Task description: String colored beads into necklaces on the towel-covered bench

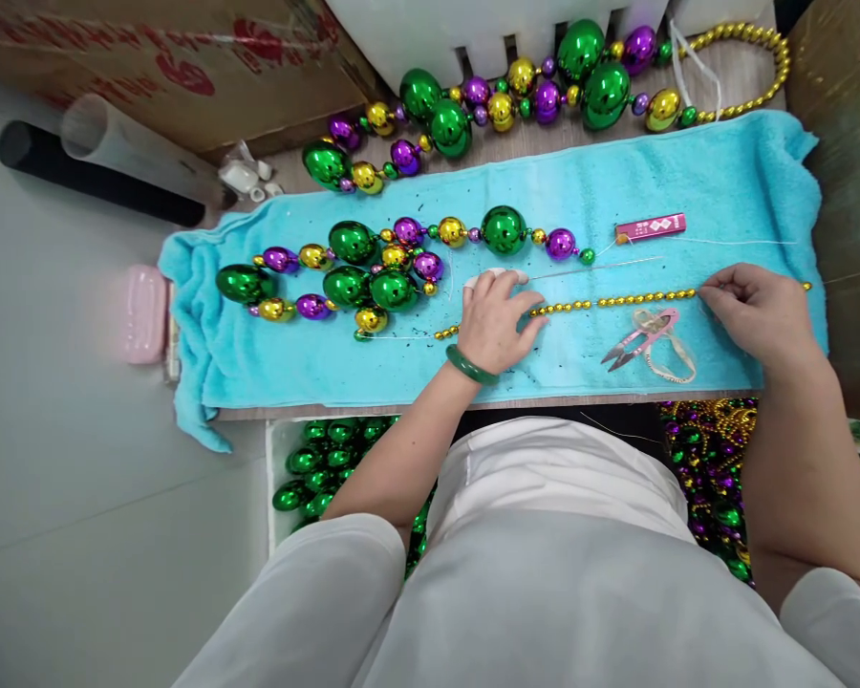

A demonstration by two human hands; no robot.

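My left hand, with a green bangle at the wrist, lies palm down on the blue towel with its fingers spread. White covers show on some fingertips. Under and beside it runs a strand of small gold beads. Thumb and forefinger of my right hand pinch this strand near its right end. One gold bead and a thin thread show beyond that hand. A larger string of green, purple and gold beads curves across the towel to the left. Between my hands lie pink-handled thread snips.
The blue towel covers the table. A dark pink packet lies near its far side. Behind is another beaded garland. Cardboard boxes stand at the right and back left. A pink soap box sits left; bins of beads are below.
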